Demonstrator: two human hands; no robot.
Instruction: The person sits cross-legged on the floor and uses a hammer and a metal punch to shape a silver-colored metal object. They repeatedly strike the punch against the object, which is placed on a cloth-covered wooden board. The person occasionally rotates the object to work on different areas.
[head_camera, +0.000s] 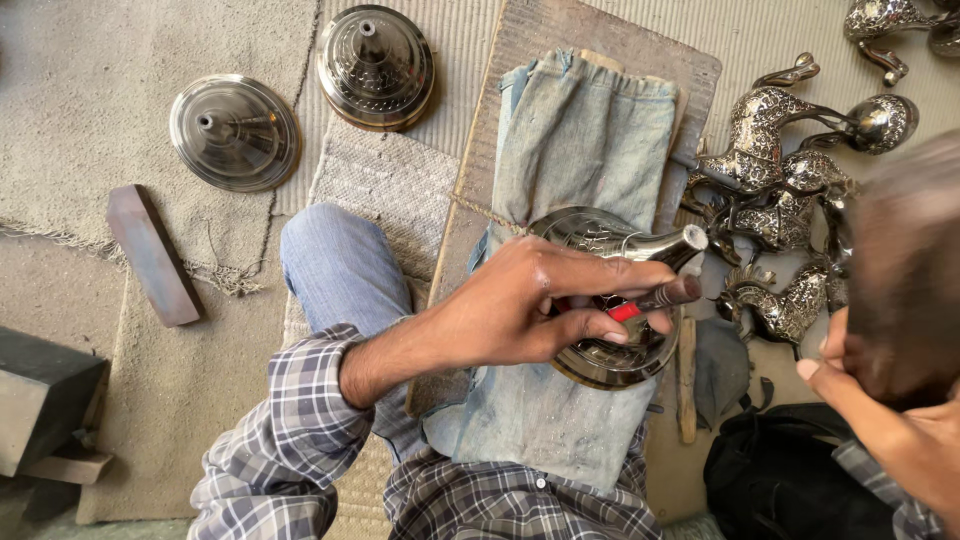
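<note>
My left hand (520, 310) pinches a thin punch-like tool (665, 297) with a red band, its tip over an engraved, domed metal base (610, 365). The base lies tilted on a faded denim cloth (590, 140) spread over a wooden board (600, 30), its narrow neck pointing up and right. My right hand (890, 440) is at the lower right, closed around a blurred brown wooden object (905, 280) held close to the camera, apart from the base. A plaid sleeve covers my left forearm.
Two more domed metal bases (235, 132) (376, 67) sit on the mat at the upper left. Several engraved metal animal figures (775, 190) crowd the right. A dark flat bar (152, 255), a dark block (40, 400) and a black bag (780, 480) lie around me.
</note>
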